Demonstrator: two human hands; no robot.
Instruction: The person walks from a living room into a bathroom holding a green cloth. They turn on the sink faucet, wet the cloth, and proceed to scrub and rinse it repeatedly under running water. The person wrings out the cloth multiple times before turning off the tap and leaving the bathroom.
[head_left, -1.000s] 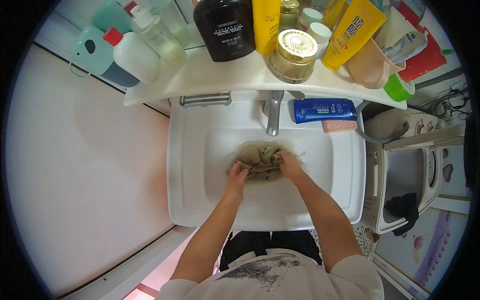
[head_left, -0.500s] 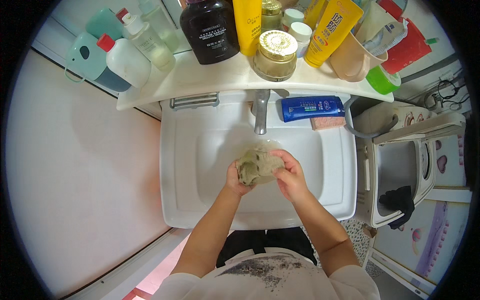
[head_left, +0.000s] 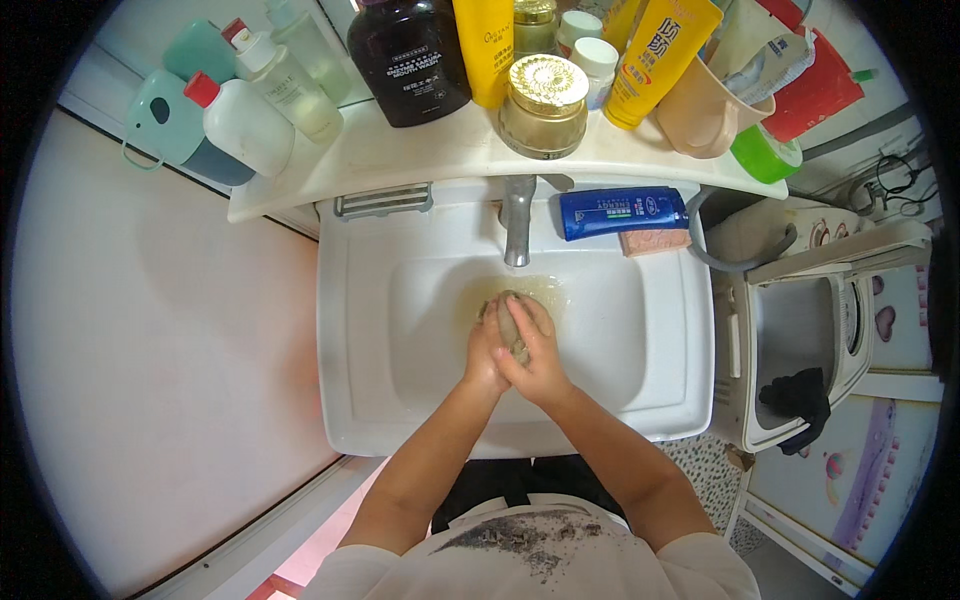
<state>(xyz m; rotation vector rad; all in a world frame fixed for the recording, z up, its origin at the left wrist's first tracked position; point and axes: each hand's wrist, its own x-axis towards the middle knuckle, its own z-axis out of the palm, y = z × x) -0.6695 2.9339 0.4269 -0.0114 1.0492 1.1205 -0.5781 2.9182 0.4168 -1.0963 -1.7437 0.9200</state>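
Observation:
A wet, greenish-grey cloth (head_left: 514,326) is bunched up between my two hands, low over the white sink basin (head_left: 420,300). My left hand (head_left: 486,350) closes round it from the left. From the right, my right hand (head_left: 536,350) presses over it with curled fingers. Most of the cloth is hidden by the hands; a strip shows between them. Just beyond hangs the metal faucet (head_left: 517,225), its spout apart from the hands. Yellowish water (head_left: 550,292) lies in the basin around the cloth.
Behind the faucet, a blue tube (head_left: 622,214) lies by a pink sponge-like block (head_left: 655,242) on the sink's back rim. The shelf (head_left: 390,155) above carries bottles, jars and a beige cup (head_left: 690,125). On the right stands an open washing machine (head_left: 790,310) with black cloth (head_left: 797,400) over its edge.
My hands have come together and squeezed the cloth, which was spread between them, into a tight bundle. The right hand moved left, and yellowish water now shows in the basin.

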